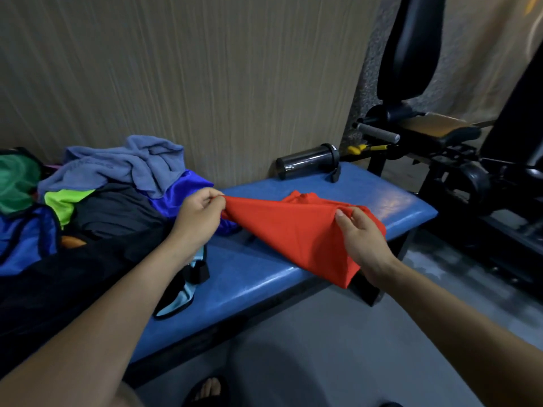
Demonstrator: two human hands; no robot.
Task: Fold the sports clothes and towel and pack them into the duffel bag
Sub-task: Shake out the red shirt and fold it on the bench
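Note:
A red sports garment is stretched above the blue bench. My left hand pinches its left corner. My right hand grips its right edge, and the cloth hangs over the bench's front edge. To the left lies a pile of clothes: a grey-blue towel, a shiny blue garment, a dark grey one and a lime green one. A black duffel bag with a light blue strap lies at the near left.
A dark shaker bottle lies on its side at the bench's far end. Black gym equipment stands to the right. A green garment and blue bag sit at far left. A wall runs behind the bench.

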